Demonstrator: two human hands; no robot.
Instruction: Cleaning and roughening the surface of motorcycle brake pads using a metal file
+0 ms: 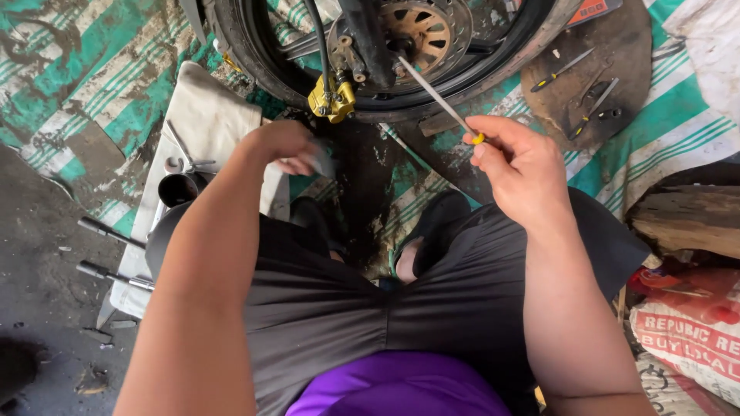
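My right hand [518, 166] grips a screwdriver [438, 98] with a yellow-and-black handle; its long shaft points up-left toward the hub of a motorcycle wheel [401, 108]. A gold brake caliper [332, 98] hangs at the wheel's lower left, near the brake disc [420, 29]. My left hand [291, 146] is blurred below the caliper, fingers curled; something pale may be in them, but I cannot tell. I am squatting, dark shorts and sandals below.
A pale cloth [204, 123] at left carries wrenches and a dark cylinder [177, 187]. Two metal rods [108, 231] lie on the concrete. More screwdrivers [561, 69] rest on a dark mat at upper right. A wood block [686, 219] and printed sack [694, 331] sit at right.
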